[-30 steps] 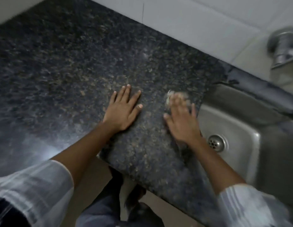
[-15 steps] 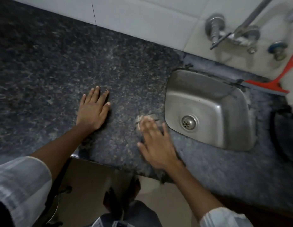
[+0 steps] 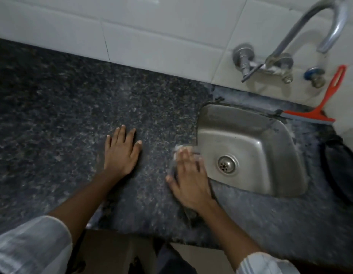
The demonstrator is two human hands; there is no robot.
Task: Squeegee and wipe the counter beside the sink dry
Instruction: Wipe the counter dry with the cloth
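Observation:
The dark speckled granite counter (image 3: 63, 107) runs left of a small steel sink (image 3: 256, 147). My right hand (image 3: 189, 177) lies flat with straight fingers, pressing a pale cloth (image 3: 181, 148) onto the counter right at the sink's left rim; only the cloth's far edge shows past my fingertips. My left hand (image 3: 120, 153) rests flat on the counter, fingers spread, holding nothing. A red squeegee (image 3: 318, 107) stands behind the sink, blade on the counter and handle leaning on the tiled wall.
A chrome tap (image 3: 302, 34) with valves is fixed to the white tiled wall above the sink. A dark round object (image 3: 341, 171) sits at the right edge. The counter's front edge runs just below my wrists, with floor beneath.
My right hand with the cloth has slid from the middle of the counter toward the sink's left rim. The view has swung right and up, revealing the tap. My left hand stays flat.

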